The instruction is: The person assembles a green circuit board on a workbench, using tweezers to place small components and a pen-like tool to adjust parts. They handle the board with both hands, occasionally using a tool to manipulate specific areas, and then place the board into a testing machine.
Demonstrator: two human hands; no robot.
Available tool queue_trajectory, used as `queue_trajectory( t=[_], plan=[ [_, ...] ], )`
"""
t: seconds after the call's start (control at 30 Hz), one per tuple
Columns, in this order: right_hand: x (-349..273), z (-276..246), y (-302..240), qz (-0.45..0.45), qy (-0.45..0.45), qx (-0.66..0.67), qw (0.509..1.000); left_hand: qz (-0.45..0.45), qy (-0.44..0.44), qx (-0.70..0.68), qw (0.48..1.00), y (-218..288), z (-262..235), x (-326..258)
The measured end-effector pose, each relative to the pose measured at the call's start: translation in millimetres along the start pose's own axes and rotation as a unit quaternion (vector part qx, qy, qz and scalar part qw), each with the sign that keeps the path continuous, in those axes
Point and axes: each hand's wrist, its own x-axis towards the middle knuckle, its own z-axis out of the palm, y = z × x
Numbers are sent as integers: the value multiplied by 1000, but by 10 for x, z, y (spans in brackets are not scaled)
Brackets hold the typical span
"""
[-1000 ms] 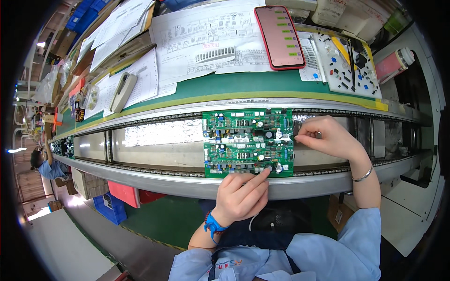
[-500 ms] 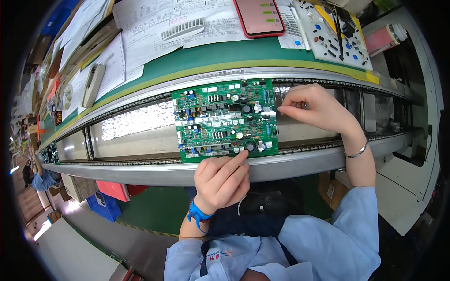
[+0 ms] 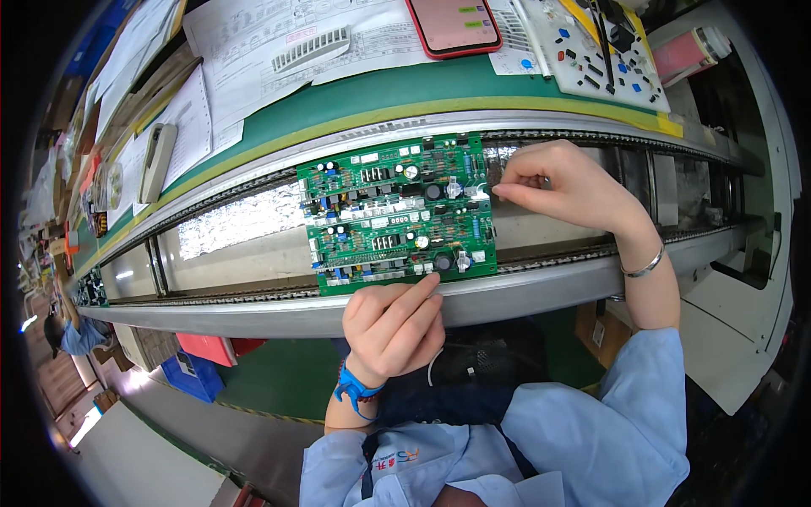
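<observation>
A green circuit board (image 3: 348,246), packed with capacitors, white connectors and other small parts, lies across the two rails of a conveyor track. My left hand (image 3: 393,329) is at its near edge, index finger stretched to the edge below a round black capacitor (image 3: 443,261). The other fingers curl inward, hiding the palm and anything inside. At the board's right edge, my right hand (image 3: 562,186) has thumb and forefinger pinched together beside a small white part (image 3: 477,192). Whatever is in that pinch, if anything, cannot be made out.
Metal rails (image 3: 253,313) run left and right of the board. Beyond them are paper drawings (image 3: 245,51), a red-edged phone (image 3: 456,25) and a white tray (image 3: 583,89) of loose components. A pink-filled bottle (image 3: 684,55) stands far right. Another person (image 3: 80,334) is far left.
The whole view has shifted slightly, so the board and bench appear a little farther left. My right hand's fingers have drawn closer together by the board's edge. My left hand stays at the near edge.
</observation>
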Motion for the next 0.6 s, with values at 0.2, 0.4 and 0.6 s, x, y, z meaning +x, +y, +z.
queue_trajectory(
  t=[0.2,0.4,0.6],
  plan=[
    [-2,0,4,-9,0,-9,1000,-3,-1,5,1000,11,-1,9],
    [0,-4,1,-6,-4,-15,1000,-2,-3,5,1000,11,-2,8],
    [-5,0,-11,-2,-2,-11,1000,0,-5,3,1000,7,-4,8]
  ],
)
